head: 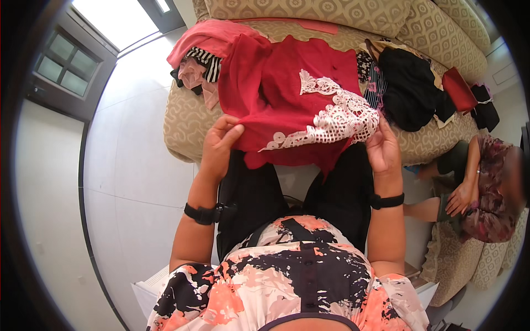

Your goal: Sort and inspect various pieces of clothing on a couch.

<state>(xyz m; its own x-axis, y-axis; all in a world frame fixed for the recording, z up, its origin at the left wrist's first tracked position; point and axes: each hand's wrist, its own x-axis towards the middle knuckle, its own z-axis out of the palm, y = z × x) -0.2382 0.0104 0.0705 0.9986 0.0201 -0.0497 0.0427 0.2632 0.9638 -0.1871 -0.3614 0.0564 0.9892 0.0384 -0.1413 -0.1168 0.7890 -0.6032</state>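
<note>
A red garment [285, 99] with white crochet lace [348, 116] lies spread over the front of a patterned sofa and hangs down over my knees. At its left, my left hand [221, 142] pinches the red cloth between thumb and fingers. My right hand [383, 145] grips the lace edge at the garment's right side. Beneath the garment's upper left part is a heap with a coral-pink cloth [219, 39], a black-and-white striped cloth [211, 64] and a pale pink cloth [194, 74].
On the patterned sofa [178, 124], black clothing [408, 89] and a dark red pouch or box [459, 91] lie to the right. Another person [484, 194] sits at the far right. A door [66, 62] stands at the upper left, beyond the pale floor.
</note>
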